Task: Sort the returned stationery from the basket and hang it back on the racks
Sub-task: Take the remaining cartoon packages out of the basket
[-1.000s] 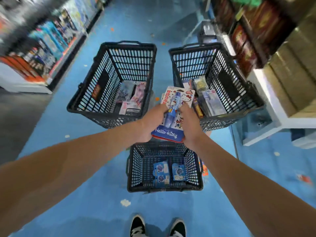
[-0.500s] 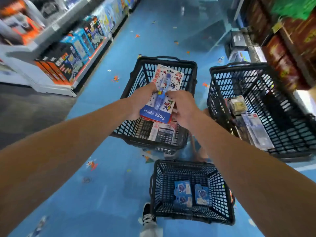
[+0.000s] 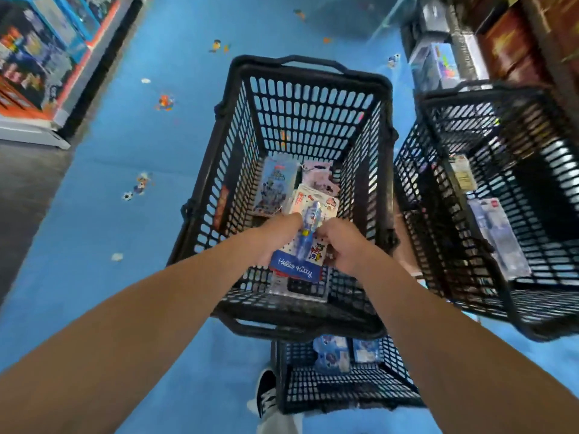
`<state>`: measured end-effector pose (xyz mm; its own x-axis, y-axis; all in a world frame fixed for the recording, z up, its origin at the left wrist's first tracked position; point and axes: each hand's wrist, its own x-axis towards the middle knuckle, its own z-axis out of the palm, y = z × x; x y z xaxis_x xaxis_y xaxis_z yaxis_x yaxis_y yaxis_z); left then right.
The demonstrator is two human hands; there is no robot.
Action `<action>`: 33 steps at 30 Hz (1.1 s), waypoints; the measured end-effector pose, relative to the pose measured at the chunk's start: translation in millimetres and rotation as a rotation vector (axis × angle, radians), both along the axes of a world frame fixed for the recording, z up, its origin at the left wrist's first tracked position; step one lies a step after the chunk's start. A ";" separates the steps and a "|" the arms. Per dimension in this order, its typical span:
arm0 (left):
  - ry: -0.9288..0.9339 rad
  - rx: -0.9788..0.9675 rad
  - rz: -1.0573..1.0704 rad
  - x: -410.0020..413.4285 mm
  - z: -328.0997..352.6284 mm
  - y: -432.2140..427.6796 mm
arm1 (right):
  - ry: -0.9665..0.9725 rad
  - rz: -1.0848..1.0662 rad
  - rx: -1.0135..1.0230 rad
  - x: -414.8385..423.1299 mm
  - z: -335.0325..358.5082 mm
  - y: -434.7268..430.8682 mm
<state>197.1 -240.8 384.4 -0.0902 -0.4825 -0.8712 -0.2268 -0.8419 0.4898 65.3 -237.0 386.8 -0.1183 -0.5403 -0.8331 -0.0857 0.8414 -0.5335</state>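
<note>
At 6 o'clock, beside the person's black shoe (image 3: 266, 389), a small black basket (image 3: 344, 393) holds blue carded packs (image 3: 332, 355). Just beyond it, both arms reach into the large middle basket (image 3: 313, 120). The left hand (image 3: 272, 242) grips the left edge of a Hello Kitty pen pack (image 3: 296, 267), fingers curled round it; the right hand (image 3: 344, 245) pinches its right edge. The pack is held low inside this basket, above other carded packs (image 3: 275, 189) lying on its bottom. At 3 o'clock a third basket (image 3: 438, 214) holds more packaged goods. Store shelves (image 3: 37, 57) stand at 10 o'clock, across the blue floor (image 3: 125, 151).
</note>
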 end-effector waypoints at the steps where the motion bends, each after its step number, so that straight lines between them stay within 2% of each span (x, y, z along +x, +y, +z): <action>1: -0.003 0.009 -0.025 -3.2 -8.6 -0.4 | -0.015 -0.037 0.012 -1.3 -4.3 1.0; 6: -0.101 -0.064 -0.167 -16.2 -32.7 1.0 | 0.057 -0.125 0.065 1.6 -31.3 -2.9; 10: -0.214 -0.091 -0.220 -16.7 -31.7 -1.0 | 0.121 -0.099 0.085 5.2 -26.2 -3.3; 18: -0.176 0.029 -0.381 -23.6 -35.7 6.4 | 0.245 0.059 0.142 1.1 -18.0 4.3; 25: -0.212 -0.052 -0.374 -26.3 -41.8 8.7 | 0.239 0.148 0.077 -1.9 -4.3 6.0; 31: -0.301 -0.166 -0.384 -31.5 -13.3 13.5 | 0.299 0.197 -0.006 -1.7 18.1 8.5; 33: -0.327 -0.206 -0.366 -33.4 -4.2 16.5 | 0.249 0.198 -0.066 -8.6 26.9 12.4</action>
<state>163.7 -224.3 380.2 -0.0242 -0.6344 -0.7726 -0.6566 -0.5727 0.4908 56.7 -224.6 413.7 -0.2011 -0.6250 -0.7543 -0.3790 0.7597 -0.5284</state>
